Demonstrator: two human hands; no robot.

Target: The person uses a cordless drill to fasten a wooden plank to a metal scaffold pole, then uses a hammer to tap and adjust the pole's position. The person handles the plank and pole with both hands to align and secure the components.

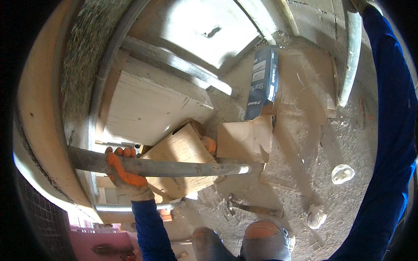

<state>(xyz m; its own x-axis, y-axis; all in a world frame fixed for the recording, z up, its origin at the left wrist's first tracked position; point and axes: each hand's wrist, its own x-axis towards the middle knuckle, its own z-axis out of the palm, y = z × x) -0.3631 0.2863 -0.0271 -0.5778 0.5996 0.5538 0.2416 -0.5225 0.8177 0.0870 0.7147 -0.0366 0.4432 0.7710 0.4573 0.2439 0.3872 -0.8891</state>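
My left hand wears a gloved palm with orange on it, and its fingers wrap round a grey metal pole. The pole lies crosswise and reaches from the wooden beam at the left to a free end over the floor. My right arm stretches far up along the right side in a blue sleeve. At the top edge my right hand, gloved and partly cut off, closes at the upper part of another metal pole.
A curved wooden beam bounds the left. Below the left pole lies an open cardboard box. Flattened cardboard and a dark blue box lie on the dusty floor. A hammer-like tool and a white plastic cup lie nearer.
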